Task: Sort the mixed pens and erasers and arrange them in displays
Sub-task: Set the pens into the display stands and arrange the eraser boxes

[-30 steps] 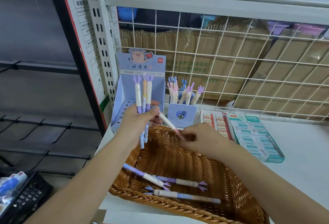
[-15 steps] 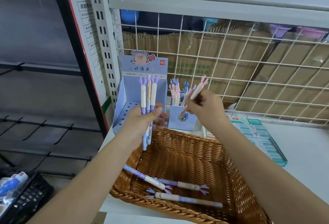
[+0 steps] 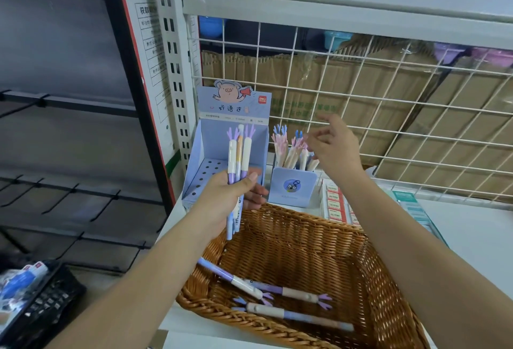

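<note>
Three pens (image 3: 238, 154) stay clamped in the left hand (image 3: 226, 200); the right hand (image 3: 334, 150) has spread its fingers apart.

Light: soft, even, cool white, coming from above the fingers; no lamp in view.
Shadows: faint, one soft patch inside the wicker basket (image 3: 305, 237) below the fingers, under the loose pens (image 3: 288, 291).
Dim zone: left of the left hand (image 3: 222, 198), murky grey.
Glare: pale sheen on the shelf rail (image 3: 333, 4) overhead.
Blur: right hand (image 3: 336, 154) smeared, fingertips ghosted; held pens (image 3: 238, 154) crisp.
Distortion: rail and upright post (image 3: 173, 71) bow toward the edges.
Soft focus: black crate (image 3: 47, 309), low and left, fuzzy.
</note>
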